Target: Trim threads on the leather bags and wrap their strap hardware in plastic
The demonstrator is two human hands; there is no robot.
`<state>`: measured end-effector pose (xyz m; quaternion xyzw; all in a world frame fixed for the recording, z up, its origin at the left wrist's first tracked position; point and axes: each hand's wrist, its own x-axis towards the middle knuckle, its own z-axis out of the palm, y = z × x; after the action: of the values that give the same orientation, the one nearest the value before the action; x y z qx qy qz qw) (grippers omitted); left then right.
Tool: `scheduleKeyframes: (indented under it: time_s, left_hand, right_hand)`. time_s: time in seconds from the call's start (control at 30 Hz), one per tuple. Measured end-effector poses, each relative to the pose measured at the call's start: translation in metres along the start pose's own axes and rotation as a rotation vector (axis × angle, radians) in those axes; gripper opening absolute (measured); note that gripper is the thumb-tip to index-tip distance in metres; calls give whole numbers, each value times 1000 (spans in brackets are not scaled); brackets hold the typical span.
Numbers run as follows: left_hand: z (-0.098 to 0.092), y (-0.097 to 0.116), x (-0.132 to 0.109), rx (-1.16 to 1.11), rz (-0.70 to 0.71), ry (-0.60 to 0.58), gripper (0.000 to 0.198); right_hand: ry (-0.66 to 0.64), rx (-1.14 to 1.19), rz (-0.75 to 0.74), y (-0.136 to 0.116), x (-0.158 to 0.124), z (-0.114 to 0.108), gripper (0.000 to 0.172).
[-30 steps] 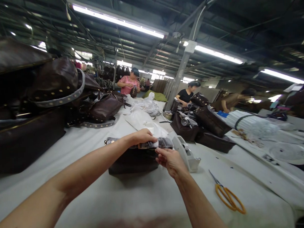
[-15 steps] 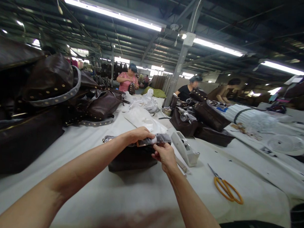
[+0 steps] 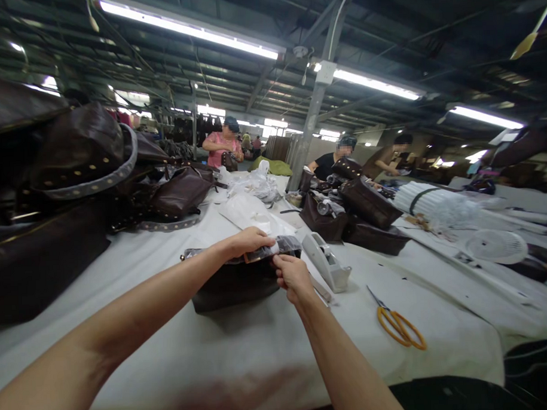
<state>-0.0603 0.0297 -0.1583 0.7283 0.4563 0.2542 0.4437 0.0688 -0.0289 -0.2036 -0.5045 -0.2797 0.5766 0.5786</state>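
Observation:
A dark brown leather handbag (image 3: 234,288) stands on the white-covered table in front of me. Along its top lies a grey strap wrapped in clear plastic (image 3: 289,245), with a small white patch between my hands. My left hand (image 3: 251,240) is closed on this wrapped strap, thumb near the white patch. Just to the right, my right hand (image 3: 294,276) pinches at the wrap's lower edge; what sits between its fingertips is too small to make out. A grey tape dispenser (image 3: 327,263) stands beside the bag on the right.
Orange-handled scissors (image 3: 400,327) lie to the right on the table (image 3: 270,360). Brown bags are heaped at left (image 3: 74,152) and at back right (image 3: 367,202). Beyond are a bundle of white tubes (image 3: 435,202), a white round basket (image 3: 497,246) and several co-workers.
The view has shifted slightly, so things sit a little further left. Both hands stay at the wrapped strap in nearly the same pose. At the far right edge, another person's hand has appeared.

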Motion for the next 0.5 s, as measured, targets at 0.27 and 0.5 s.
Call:
scheduleKeyframes:
  time_s: [0.27, 0.5]
  left_hand:
    - [2, 0, -12, -14, 69, -70, 43]
    - [-6, 3, -2, 21, 1, -32, 57]
  right_hand:
    - [-201, 256, 213, -15, -13, -4, 16]
    - [-134, 371, 268, -13, 8, 8, 37]
